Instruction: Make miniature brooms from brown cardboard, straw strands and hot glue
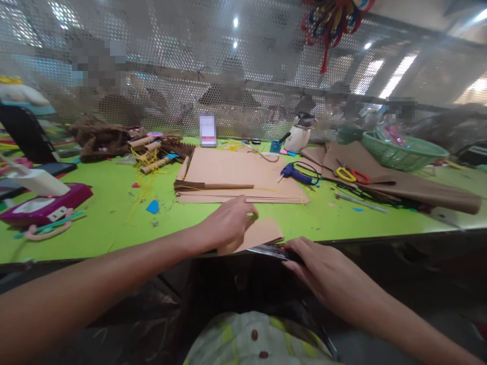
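Observation:
Near the table's front edge, my left hand (233, 223) bends its fingers over a small folded piece of brown paper (264, 230), holding it; the fingertips are partly hidden. My right hand (314, 261) is closed around the black handle of a cutting tool with a shiny metal blade (264, 250). The blade points left and lies along the paper's near edge. Whether it is a knife or scissors I cannot tell. Just beyond my hands lies a stack of brown paper sheets (232, 165), with folded dark strips along its left and near edges.
On the green table (114, 223) stand a purple power strip (49, 203), a blue glue gun (299, 174), scissors with yellow and red handles (352, 175), a white jug (299, 134) and a green basket (403, 152). Brown paper (418, 190) spreads at right. A perforated metal screen (171, 61) rises behind.

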A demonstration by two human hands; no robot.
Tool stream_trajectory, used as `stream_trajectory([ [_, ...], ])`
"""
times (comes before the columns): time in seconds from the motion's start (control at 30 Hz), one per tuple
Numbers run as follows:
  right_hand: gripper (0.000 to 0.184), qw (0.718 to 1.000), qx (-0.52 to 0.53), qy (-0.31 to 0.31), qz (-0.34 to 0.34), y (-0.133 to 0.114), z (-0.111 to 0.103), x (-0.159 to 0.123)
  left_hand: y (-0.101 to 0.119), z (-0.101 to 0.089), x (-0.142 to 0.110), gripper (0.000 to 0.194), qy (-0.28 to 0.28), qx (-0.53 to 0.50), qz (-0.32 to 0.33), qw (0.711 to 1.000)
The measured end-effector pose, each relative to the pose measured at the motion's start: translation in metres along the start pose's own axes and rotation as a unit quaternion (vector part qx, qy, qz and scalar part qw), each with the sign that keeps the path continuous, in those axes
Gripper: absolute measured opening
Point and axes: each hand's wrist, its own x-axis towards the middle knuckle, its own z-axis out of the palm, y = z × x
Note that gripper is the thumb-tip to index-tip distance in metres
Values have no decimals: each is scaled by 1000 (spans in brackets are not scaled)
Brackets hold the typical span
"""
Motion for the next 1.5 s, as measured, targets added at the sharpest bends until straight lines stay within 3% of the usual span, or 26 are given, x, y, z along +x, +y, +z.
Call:
stream_trajectory([
  [0.17, 13, 999, 6, 12, 41, 11, -7, -8, 9, 10, 10, 24, 74, -27, -4, 997],
  [0.33, 13, 998, -27, 19, 53, 25, -11, -9, 15, 20, 32, 23, 74, -35, 1, 997],
  [0.53, 18, 996, -71, 22, 44, 22, -4, -9, 28, 15, 22, 28, 56, 35, 46, 997],
  [0.63, 20, 995, -88, 15, 53, 18, -2, -7, 19, 7, 18, 28, 40, 6, 71, 997],
  [0.8, 25, 985, -157, 15, 76, 17, -2, -8, -13, -12, 9, 27, -51, -85, 171, 980],
  [1.07, 21, 990, -111, 41, 76, 12, 7, -8, -22, -29, 0, 28, -122, -113, 183, 969],
  [1.3, 10, 992, -112, 41, 51, 5, 10, 3, -27, -23, 3, 27, -113, -117, 193, 968],
  [1.5, 12, 995, -94, 35, 26, 7, 12, -6, -28, -17, 4, 28, -98, -103, 203, 969],
])
